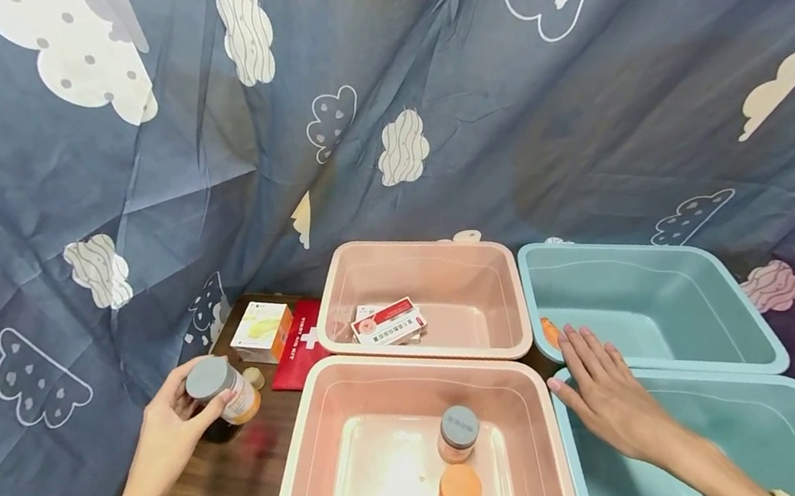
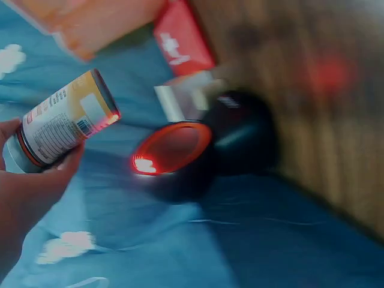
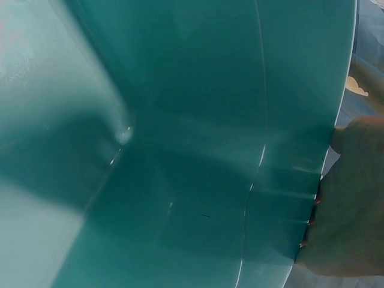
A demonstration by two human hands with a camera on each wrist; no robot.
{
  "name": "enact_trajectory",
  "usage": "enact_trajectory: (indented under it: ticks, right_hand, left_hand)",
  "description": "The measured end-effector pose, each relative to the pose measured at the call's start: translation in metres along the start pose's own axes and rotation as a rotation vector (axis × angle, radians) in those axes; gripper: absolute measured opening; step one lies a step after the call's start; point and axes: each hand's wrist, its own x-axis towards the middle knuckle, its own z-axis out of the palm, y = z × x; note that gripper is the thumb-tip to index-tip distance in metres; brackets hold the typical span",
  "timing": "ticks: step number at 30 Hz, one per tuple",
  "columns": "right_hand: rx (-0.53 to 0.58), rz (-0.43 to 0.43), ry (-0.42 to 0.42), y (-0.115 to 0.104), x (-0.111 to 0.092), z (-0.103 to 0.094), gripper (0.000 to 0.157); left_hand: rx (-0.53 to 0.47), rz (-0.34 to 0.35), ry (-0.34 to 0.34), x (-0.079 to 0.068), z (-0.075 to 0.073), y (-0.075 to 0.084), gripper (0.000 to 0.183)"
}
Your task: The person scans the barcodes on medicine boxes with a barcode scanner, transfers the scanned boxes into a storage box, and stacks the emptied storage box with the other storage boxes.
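My left hand [image 1: 171, 416] grips a pill bottle [image 1: 240, 399] with a grey lid and a white and orange label, held tilted above the left part of the table. In the left wrist view its printed label and barcode side show, with the fingers of that hand around the lid end. Below it stand a dark container with an orange rim [image 2: 174, 153] and a black one [image 2: 246, 135], blurred. Fingers extended, my right hand [image 1: 606, 396] lies over the adjoining rims of the two blue bins. An orange item [image 1: 550, 333] in the back blue bin is near its fingertips.
The front pink bin [image 1: 320, 459] holds a grey-lidded jar [image 1: 459, 428] and an orange-lidded jar [image 1: 459, 489]. Small medicine boxes [image 1: 388, 323] lie in the back pink bin [image 1: 443, 250]. Left of the bins are a red first-aid pouch [image 1: 298, 353] and a yellow-white box [image 1: 261, 331].
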Motion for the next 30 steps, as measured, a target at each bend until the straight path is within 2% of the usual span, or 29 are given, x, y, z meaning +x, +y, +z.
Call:
enact_trajectory:
  ticks: [5, 10, 13, 17, 21, 23, 25, 27, 30]
  right_hand:
    - [-0.006, -0.012, 0.012, -0.002, -0.002, 0.003, 0.081]
    - [-0.006, -0.008, 0.018, -0.003, -0.002, 0.003, 0.081]
    - [-0.005, 0.003, 0.008, -0.003, -0.002, 0.003, 0.081]
    - [-0.017, 0.005, 0.014, -0.004, -0.002, 0.004, 0.08]
    - [-0.023, 0.007, 0.022, -0.005, -0.003, 0.003, 0.079]
    - [-0.023, 0.008, 0.024, -0.005, -0.003, 0.003, 0.079]
    - [-0.023, 0.006, 0.026, -0.004, -0.003, 0.003, 0.078]
    - [-0.019, 0.003, 0.027, -0.004, -0.003, 0.002, 0.079]
    - [-0.017, -0.003, 0.03, -0.003, -0.002, 0.0, 0.079]
  left_hand:
    - [-0.122, 0.039, -0.143, -0.001, -0.005, -0.032, 0.053]
    - [-0.207, 0.112, -0.304, 0.007, -0.01, -0.049, 0.057]
    - [-0.213, 0.137, -0.409, 0.015, -0.015, -0.052, 0.059]
    - [-0.16, 0.174, -0.535, 0.027, -0.022, -0.049, 0.058]
    - [-0.11, 0.18, -0.602, 0.035, -0.024, -0.046, 0.055]
    - [-0.089, 0.162, -0.588, 0.036, -0.022, -0.044, 0.054]
    - [-0.037, 0.139, -0.508, 0.032, -0.019, -0.043, 0.054]
    - [0.04, 0.115, -0.377, 0.025, -0.014, -0.042, 0.055]
    - [0.167, 0.075, -0.134, 0.014, -0.003, -0.038, 0.055]
